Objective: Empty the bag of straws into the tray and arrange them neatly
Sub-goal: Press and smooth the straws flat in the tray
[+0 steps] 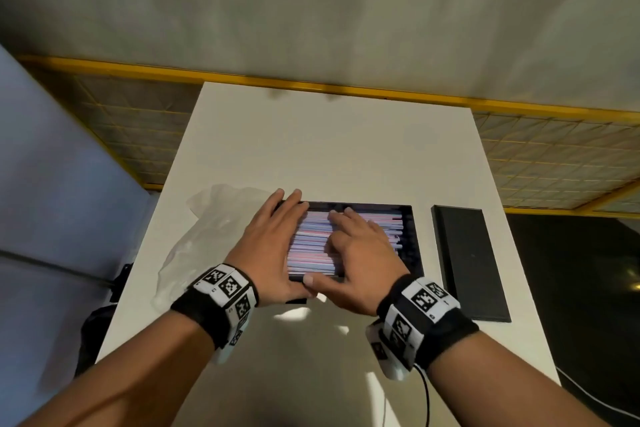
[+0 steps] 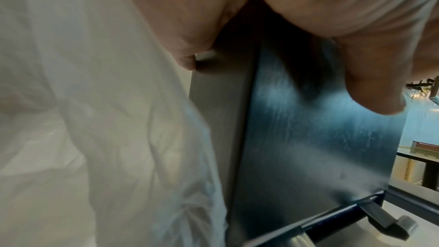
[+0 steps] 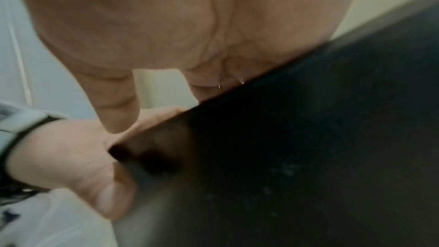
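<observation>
One black tray (image 1: 412, 236) sits near the middle of the white counter (image 1: 329, 149), closer to the near edge than the far one. It is packed with many thin straws (image 1: 311, 246), white with pink and bluish streaks, too many and too blurred to count; they lie side by side, running left to right across the tray. One crumpled clear plastic bag (image 1: 194, 232) lies flat on the counter just left of the tray, by the counter's left edge. One flat black slab (image 1: 467, 260), perhaps a lid, lies right of the tray, near the right edge and apart from the tray.

Two hands are on the tray. The left hand (image 1: 270, 246) covers the tray's left end with its fingers (image 1: 287, 201) straight and close together, reaching to the far left corner of the tray. The right hand (image 1: 360, 253) lies flat on top of the straws, its fingers (image 1: 346, 215) spread and slightly bent, the thumb stretched along the tray's near edge to meet the left hand. Neither hand grips anything. Each wrist carries one black band with white checkered markers.

Beyond the counter's far edge runs a yellow-framed wire mesh barrier (image 1: 536, 149) and a pale grey wall (image 1: 311, 10); a light blue panel (image 1: 52, 184) stands at the left.
</observation>
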A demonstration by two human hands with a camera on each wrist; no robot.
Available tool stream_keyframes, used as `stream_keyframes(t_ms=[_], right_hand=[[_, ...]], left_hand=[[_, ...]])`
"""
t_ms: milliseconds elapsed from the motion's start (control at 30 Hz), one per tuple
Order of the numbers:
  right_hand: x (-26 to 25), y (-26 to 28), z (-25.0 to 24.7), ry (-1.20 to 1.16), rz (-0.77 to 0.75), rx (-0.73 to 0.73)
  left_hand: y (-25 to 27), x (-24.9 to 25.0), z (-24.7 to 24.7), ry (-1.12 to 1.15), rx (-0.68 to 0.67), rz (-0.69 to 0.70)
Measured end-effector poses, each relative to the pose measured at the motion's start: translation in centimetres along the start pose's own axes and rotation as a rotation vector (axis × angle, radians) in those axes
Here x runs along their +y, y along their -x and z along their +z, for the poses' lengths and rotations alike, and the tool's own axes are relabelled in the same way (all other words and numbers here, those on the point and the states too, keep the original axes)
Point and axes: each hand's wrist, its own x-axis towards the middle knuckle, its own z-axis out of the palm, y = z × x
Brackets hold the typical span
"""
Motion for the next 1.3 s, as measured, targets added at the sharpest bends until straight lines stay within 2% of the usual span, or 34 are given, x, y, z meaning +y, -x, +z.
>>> stream_keyframes(t_ms=[67,133,200,267,333,367,400,433,467,500,533,600,667,767,833,933,1067,1200,1300], right_hand=[[0.0,-0.4,-0.2,0.015,0.002,-0.037],[0.1,0.1,-0.2,-0.024,-0.048,-0.005],[0.3,1.0,-0.3,-0.063,-0.053,0.084],[1.1,2.1,-1.0,-0.118,0.004,0.275],[2.9,3.3,-1.7,-0.147,0.133,0.498],[4.0,4.0,-2.0,-0.156,0.265,0.553],[5.0,4.6,-2.1,-0.189,0.429,0.533],[5.6,5.0,-1.9,-0.257,0.575,0.440],[6.0,5.1,-1.4,-0.345,0.668,0.329],[6.1,4.9,-0.6,-0.439,0.690,0.259],[5.8,4.6,0.0,-0.505,0.675,0.253],[5.5,4.0,-0.4,-0.531,0.638,0.335],[4.7,4.1,-3.4,-0.492,0.617,0.428],[3.0,4.4,-8.9,-0.384,0.441,0.616],[1.0,4.0,-11.1,-0.260,0.315,0.591],[0.7,3.2,-12.0,-0.260,0.312,0.579],[2.5,3.2,-10.1,-0.380,0.404,0.551],[4.4,3.3,-5.4,-0.508,0.483,0.496],[5.8,3.6,-1.7,-0.613,0.527,0.390]], left_hand=[[0.1,-0.1,0.0,0.015,0.001,0.012],[0.0,-0.1,-0.1,0.025,0.006,0.022],[0.1,-0.1,-0.1,0.041,0.015,0.031],[0.8,-0.2,-0.3,0.178,0.091,-0.014],[1.6,-0.2,-0.2,0.562,0.255,-0.218],[1.8,0.1,-0.3,0.842,0.308,-0.351],[1.8,0.5,0.0,1.134,0.311,-0.444],[1.7,0.9,0.4,1.357,0.269,-0.511],[1.5,1.4,0.7,1.464,0.225,-0.571],[1.3,1.9,0.8,1.468,0.203,-0.612],[1.0,2.1,0.9,1.426,0.200,-0.628],[0.6,2.4,0.3,1.373,0.230,-0.628],[0.2,2.2,-0.6,1.438,0.226,-0.590],[-0.4,2.2,-1.9,1.572,0.179,-0.526],[-0.7,2.2,-2.1,1.649,0.168,-0.540],[-1.0,1.8,-2.9,1.643,0.186,-0.553],[-0.8,1.9,-3.8,1.506,0.204,-0.500],[-0.9,1.8,-2.0,1.313,0.186,-0.584],[-0.4,1.6,-0.6,1.100,0.188,-0.657]])
